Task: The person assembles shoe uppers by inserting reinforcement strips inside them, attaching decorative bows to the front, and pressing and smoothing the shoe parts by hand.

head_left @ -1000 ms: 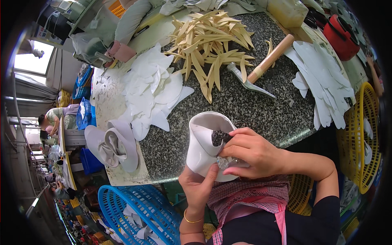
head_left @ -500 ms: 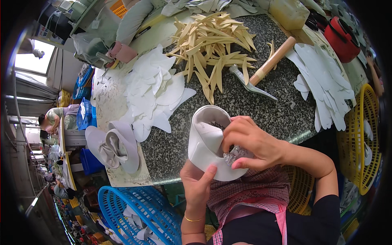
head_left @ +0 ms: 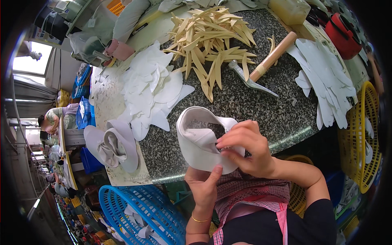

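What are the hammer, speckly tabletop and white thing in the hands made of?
Hammer: tan handle, probably smooth wood; shiny grey head, probably metal.
Tabletop: perhaps polished stone: black-and-white speckles, glinting edge.
White thing: leather or plastic, hard to tell; smooth, softly folded.

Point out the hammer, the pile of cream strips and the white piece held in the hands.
Hammer (head_left: 269, 61), head view: wooden handle.
Pile of cream strips (head_left: 201, 37), head view: middle of the heap.
White piece (head_left: 197, 150), head view: smooth outer side.

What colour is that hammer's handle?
The handle is light brown, seen best in the head camera view.
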Demonstrator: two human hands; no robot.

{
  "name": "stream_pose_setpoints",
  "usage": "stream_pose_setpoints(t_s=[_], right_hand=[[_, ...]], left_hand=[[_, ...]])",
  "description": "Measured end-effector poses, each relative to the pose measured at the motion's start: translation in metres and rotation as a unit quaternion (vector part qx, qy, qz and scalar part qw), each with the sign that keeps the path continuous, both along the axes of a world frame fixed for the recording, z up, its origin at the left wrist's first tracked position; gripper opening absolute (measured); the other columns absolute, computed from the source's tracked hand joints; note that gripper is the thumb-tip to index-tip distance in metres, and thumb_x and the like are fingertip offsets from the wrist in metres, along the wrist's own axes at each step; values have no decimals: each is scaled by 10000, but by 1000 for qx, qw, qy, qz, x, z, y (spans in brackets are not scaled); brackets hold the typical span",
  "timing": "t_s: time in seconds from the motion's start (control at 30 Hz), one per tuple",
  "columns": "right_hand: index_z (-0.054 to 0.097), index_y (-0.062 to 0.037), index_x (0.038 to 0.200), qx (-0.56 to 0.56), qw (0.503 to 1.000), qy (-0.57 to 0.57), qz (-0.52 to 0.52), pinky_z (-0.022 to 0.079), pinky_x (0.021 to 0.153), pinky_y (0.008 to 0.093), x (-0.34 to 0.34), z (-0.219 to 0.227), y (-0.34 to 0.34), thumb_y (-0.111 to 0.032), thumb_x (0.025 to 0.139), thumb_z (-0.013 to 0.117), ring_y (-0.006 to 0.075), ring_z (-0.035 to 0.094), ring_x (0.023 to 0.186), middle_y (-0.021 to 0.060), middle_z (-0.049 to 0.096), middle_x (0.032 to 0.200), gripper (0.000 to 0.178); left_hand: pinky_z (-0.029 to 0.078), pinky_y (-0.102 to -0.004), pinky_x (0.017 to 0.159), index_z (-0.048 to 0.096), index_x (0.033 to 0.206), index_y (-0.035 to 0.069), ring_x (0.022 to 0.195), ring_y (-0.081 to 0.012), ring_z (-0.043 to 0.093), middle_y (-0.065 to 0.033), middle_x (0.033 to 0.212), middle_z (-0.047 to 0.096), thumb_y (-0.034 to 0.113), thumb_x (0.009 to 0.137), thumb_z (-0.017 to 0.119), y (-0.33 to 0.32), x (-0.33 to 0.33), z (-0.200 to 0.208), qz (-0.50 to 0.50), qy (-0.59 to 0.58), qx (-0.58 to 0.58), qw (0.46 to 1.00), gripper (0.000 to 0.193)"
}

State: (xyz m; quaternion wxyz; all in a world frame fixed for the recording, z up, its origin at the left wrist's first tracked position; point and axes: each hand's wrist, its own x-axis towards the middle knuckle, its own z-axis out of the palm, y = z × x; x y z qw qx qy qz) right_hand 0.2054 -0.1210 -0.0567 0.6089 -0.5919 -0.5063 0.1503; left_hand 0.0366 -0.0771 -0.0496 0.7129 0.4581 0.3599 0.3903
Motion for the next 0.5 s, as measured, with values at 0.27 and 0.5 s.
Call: stream_pose_setpoints(t_s=[0.27,0.5], right_hand=[[753,-158,926,-40,994,-88,59,326,892,385,0,2,-3,-228,778,846,203,545,980,-69,684,902,187],[713,-135,933,-116,972,-38,203,307,879,398,22,12,6,-241,861,782,223,471,984,-28,636,894,145]], left_hand=[[530,-338,960,639,1240,-52,1079,-181,649,-110,1198,684,-64,851,776,-3,-8,-6,-11,7,21,1000,413],[527,-333,954,671,1166,-66,1031,-166,649,-95,1145,702,-29,846,801,-4,-14,-12,-10,47,100,994,347]])
